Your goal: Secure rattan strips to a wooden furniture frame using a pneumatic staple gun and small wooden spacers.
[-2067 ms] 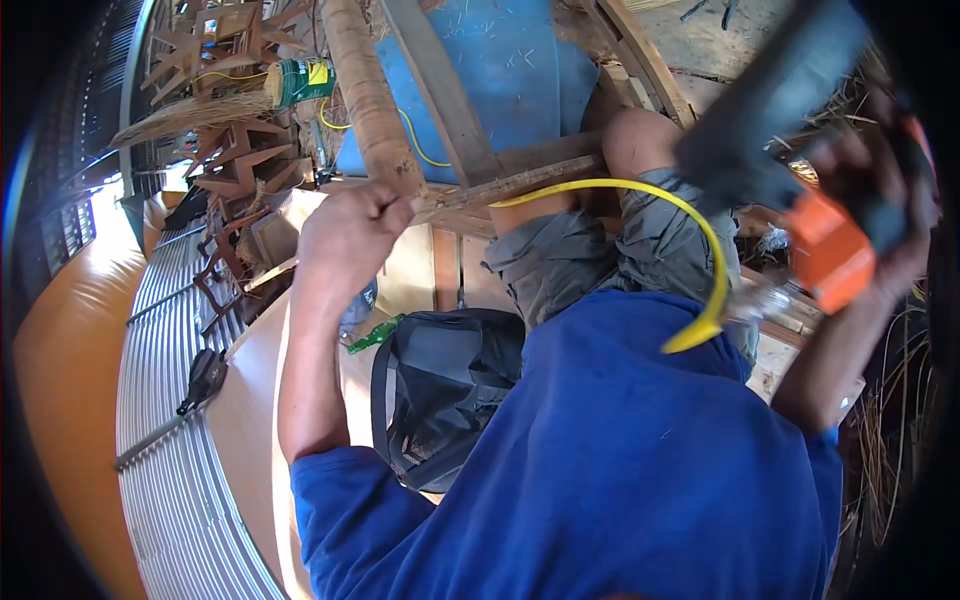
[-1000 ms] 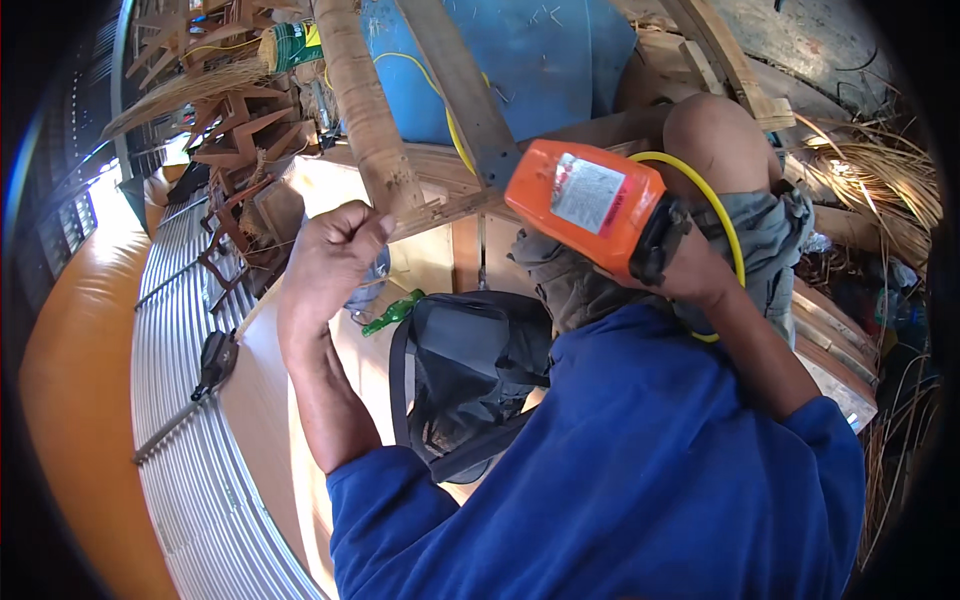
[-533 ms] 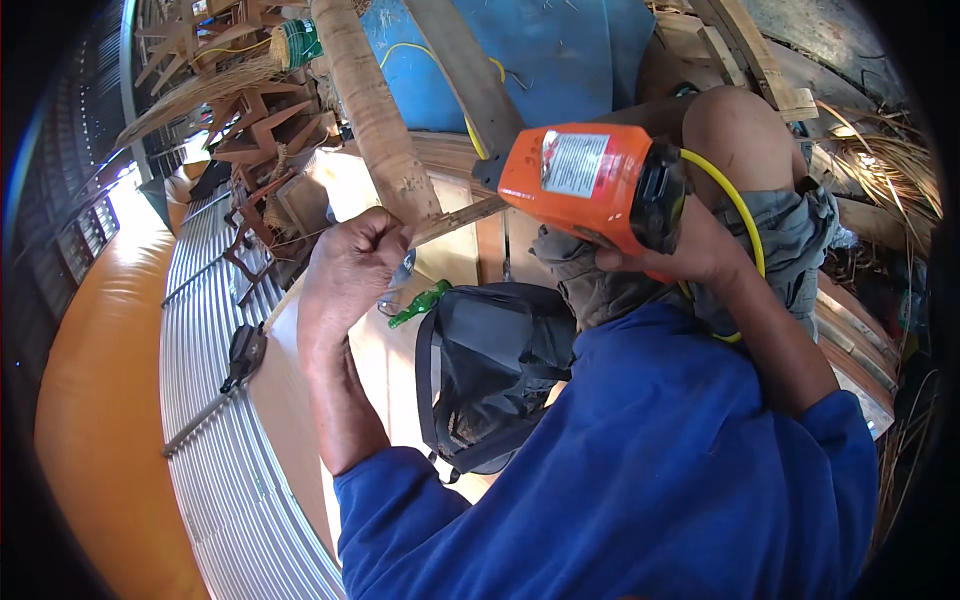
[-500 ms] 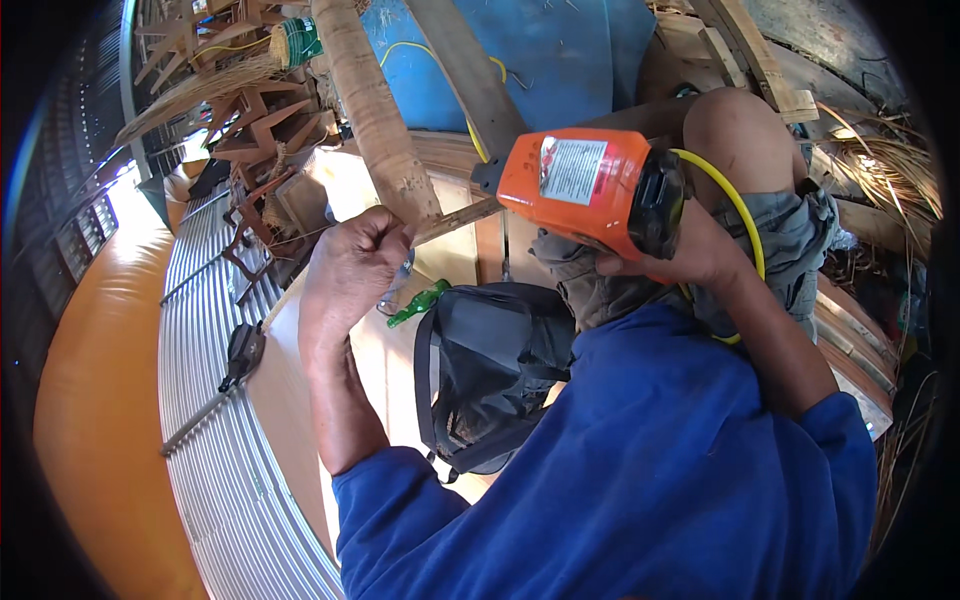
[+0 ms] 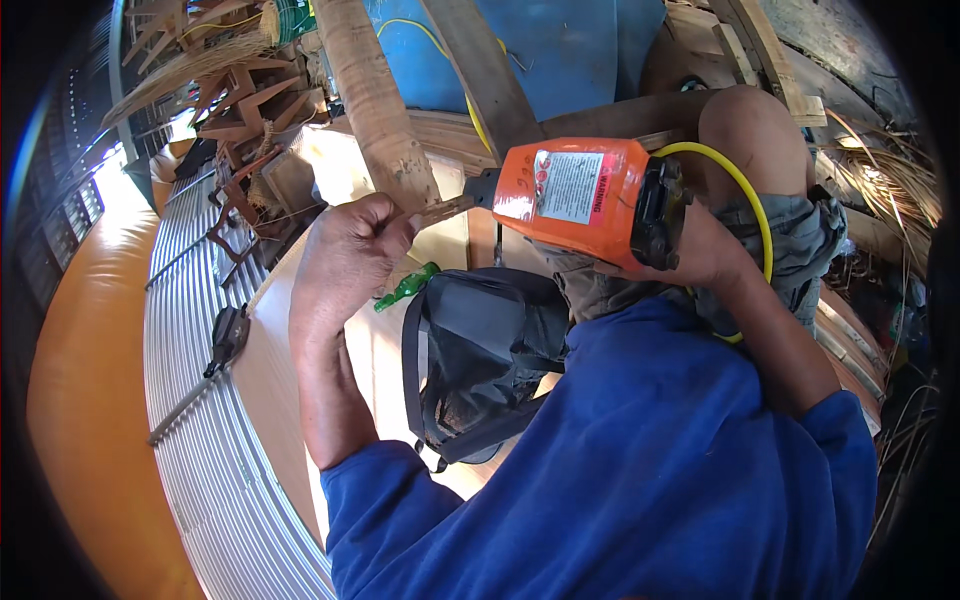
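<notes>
Blue sheeting (image 5: 560,60) is seen at upper centre, while mid-frame a strip (image 5: 445,210) is pinched by the left hand (image 5: 350,255), fingers closed, and a tool (image 5: 575,195), gripped by the right hand (image 5: 705,250), is positioned at it, fastening done or left being hidden.

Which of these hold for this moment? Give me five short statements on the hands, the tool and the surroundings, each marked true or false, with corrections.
1. The right hand holds the orange tool. True.
2. The left hand lies flat on the black bag. False: its fingers are curled and appear to grip the end of a narrow wooden strip.
3. A yellow hose curves beside the orange tool. True.
4. The ridged silvery sheet lies right of the black bag. False: it lies to the left.
5. The person's shirt is red. False: the shirt is blue.
</notes>
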A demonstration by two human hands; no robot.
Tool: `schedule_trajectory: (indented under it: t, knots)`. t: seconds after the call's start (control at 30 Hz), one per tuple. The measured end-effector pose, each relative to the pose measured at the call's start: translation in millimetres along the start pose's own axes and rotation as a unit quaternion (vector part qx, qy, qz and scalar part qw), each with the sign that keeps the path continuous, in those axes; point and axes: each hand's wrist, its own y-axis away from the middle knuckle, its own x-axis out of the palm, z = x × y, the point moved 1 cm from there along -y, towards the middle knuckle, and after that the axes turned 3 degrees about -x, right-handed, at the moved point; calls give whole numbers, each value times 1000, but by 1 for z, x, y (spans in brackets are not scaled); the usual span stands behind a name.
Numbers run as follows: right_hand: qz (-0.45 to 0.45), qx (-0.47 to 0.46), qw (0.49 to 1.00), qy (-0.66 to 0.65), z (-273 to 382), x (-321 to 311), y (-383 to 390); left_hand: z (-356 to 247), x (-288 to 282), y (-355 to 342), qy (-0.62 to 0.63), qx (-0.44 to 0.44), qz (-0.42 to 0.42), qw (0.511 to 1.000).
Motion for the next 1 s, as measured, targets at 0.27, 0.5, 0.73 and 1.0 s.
schedule_trajectory:
  t: [0.27, 0.5, 0.73, 1.0]
  knots:
    - [16, 6, 1000, -15, 2, -2, -4, -4, 3, 5, -48, 32, -34, 998]
    - [23, -38, 999, -30, 1, -1, -7, 0, 3, 1, 24, 16, -8, 1000]
    - [15, 13, 1000, -5, 1, 0, -7, 3, 2, 2, 67, 4, 18, 998]
    - [34, -24, 999, 1, 0, -4, -6, 4, 4, -2, 45, 14, 9, 999]
